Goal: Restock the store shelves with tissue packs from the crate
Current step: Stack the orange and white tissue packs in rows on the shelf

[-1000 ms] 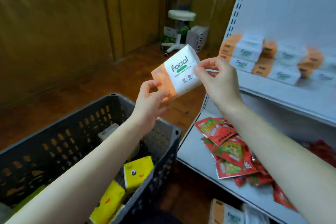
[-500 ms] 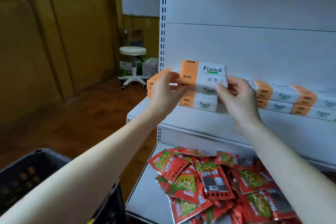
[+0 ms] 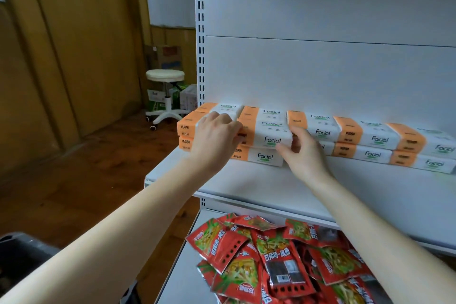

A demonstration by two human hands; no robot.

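Note:
A white and orange "Facial" tissue pack [image 3: 270, 134] lies on top of another pack in the row of stacked tissue packs [image 3: 370, 142] on the white shelf [image 3: 249, 186]. My left hand [image 3: 216, 137] grips its left end, with fingers curled over the orange side. At its right end, my right hand [image 3: 302, 157] holds it between thumb and fingers. Only a dark corner of the crate [image 3: 23, 253] shows at the lower left, and its contents are out of view.
Red snack packets [image 3: 276, 261] are heaped on the lower shelf. A white stool [image 3: 164, 92] and cardboard boxes [image 3: 164, 57] stand on the wooden floor beyond the shelf's left upright. Wooden panels line the left wall.
Both hands carried the pack from above the crate up to the shelf and lowered it onto the stack. The view turned from the crate to the shelf.

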